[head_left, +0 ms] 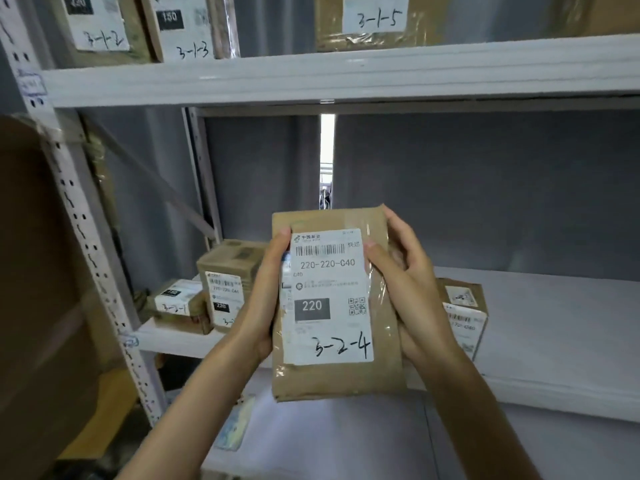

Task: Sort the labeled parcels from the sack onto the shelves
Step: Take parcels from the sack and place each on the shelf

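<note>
A flat brown parcel [337, 379] with a white label marked 3-2-4 is held upright in front of the middle shelf [554, 341]. My left hand [265, 299] grips its left edge, thumb on the label's top corner. My right hand [408, 285] grips its right edge, thumb on the label and fingers curled behind. On the middle shelf to the left stand a small parcel marked 3-2-1 [180, 306] and a taller boxed parcel [227, 278]. Another parcel [465, 306] lies on the shelf behind my right hand, partly hidden.
The upper shelf [346, 77] carries parcels marked 3-1-2 [100, 26], 3-1-3 [187, 26] and 3-1-5 [377, 19]. A perforated white upright [90, 251] frames the rack on the left. A large brown cardboard surface [38, 289] fills the left edge. A lower shelf [346, 438] shows beneath.
</note>
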